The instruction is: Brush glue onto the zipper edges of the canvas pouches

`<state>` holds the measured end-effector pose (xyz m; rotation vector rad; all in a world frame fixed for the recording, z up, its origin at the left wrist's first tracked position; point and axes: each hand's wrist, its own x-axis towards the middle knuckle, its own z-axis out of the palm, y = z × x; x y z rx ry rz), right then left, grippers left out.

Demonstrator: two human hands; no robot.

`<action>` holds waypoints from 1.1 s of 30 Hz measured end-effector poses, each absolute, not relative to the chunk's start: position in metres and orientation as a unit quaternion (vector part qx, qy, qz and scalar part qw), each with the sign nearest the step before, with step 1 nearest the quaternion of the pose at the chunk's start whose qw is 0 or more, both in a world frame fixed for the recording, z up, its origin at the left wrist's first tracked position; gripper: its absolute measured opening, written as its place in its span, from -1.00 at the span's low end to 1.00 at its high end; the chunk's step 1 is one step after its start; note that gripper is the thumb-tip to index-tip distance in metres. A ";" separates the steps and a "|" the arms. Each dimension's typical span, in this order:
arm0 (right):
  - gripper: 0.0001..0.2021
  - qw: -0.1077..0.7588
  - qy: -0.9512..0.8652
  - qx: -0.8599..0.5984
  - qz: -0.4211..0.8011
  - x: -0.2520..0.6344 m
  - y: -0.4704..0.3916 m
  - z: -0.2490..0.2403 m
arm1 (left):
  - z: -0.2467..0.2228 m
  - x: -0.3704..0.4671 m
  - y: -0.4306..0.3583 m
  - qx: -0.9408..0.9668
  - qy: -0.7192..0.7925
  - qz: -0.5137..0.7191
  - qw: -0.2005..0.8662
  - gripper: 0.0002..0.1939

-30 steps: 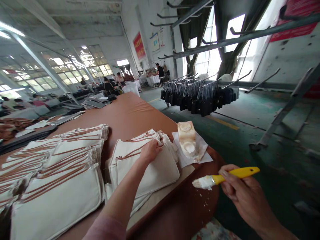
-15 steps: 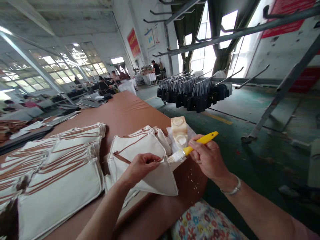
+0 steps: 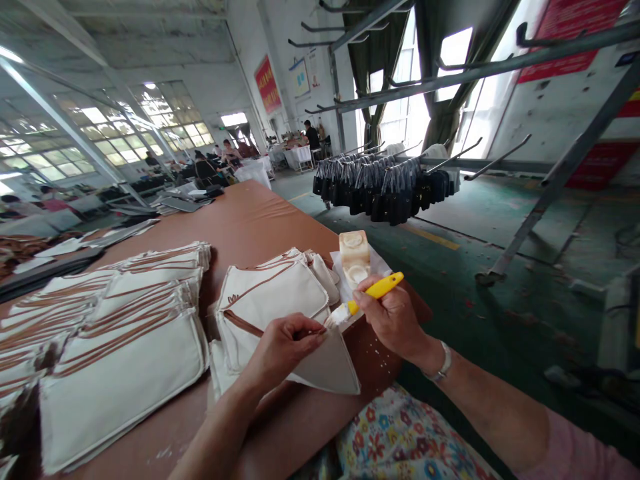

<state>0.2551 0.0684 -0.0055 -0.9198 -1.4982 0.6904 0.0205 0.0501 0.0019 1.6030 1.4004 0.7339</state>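
Observation:
My left hand [image 3: 290,347] pinches the edge of a white bag panel [image 3: 333,367] with brown trim, whose lower corner hangs over the table's near edge. In my right hand [image 3: 393,317] is a brush with a yellow handle [image 3: 383,285]. White paste coats its bristles [image 3: 337,316], which meet the panel's edge beside my left fingertips. Just behind the brush stands a cream plastic container [image 3: 354,248] with an opening that holds white paste. Under and behind the held panel lies a stack of similar white panels [image 3: 280,287].
Rows of overlapping white panels [image 3: 135,360] cover the left of the brown table [image 3: 250,207]. White drops dot its right edge. A metal rack [image 3: 565,160] with hooks stands right, dark bags [image 3: 390,197] hanging from it. Other people sit at far tables.
My right hand has moved left with the brush, and the bristles have shifted left and slightly down along the panel's edge. My left hand has moved slightly right and down, still pinching it.

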 end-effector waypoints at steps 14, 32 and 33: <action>-0.83 0.534 -0.614 -0.358 0.457 0.268 0.038 0.008 | -0.019 0.017 0.013 0.838 0.440 0.320 0.029 -0.97; -0.90 0.746 -0.390 -0.302 0.448 0.303 0.044 0.022 | 0.062 -0.010 0.078 0.851 0.515 0.074 0.065 -0.74; -0.90 0.760 -0.384 -0.303 0.427 0.307 0.048 0.023 | 0.084 -0.008 0.082 0.850 0.516 0.085 0.062 -0.72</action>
